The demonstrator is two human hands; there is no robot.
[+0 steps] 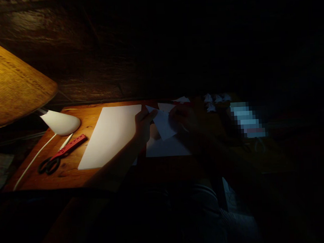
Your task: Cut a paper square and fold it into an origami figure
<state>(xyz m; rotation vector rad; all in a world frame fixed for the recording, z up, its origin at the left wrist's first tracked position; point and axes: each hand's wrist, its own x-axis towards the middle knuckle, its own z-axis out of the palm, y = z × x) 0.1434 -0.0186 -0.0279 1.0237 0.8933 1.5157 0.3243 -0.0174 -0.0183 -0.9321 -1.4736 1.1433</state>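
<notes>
A folded piece of white paper (164, 125) is held up over the table between my two hands. My left hand (143, 125) pinches its upper left part, thumb on top. At its right edge, my right hand (185, 116) has its fingers closed on the paper; deep shadow hides most of that hand. Below them lies a white sheet (166, 150), partly in shadow. A larger white sheet (112, 133) lies to the left, with my left forearm crossing its lower right corner.
Scissors with black handles (49, 166) and a red perforated cover (72, 145) lie at left, beside a thin white stick (66, 141). A lamp base (60, 122) and lit shade (15, 78) stand behind. Several small folded paper shapes (210, 106) and a blurred bright screen (248, 119) are at right.
</notes>
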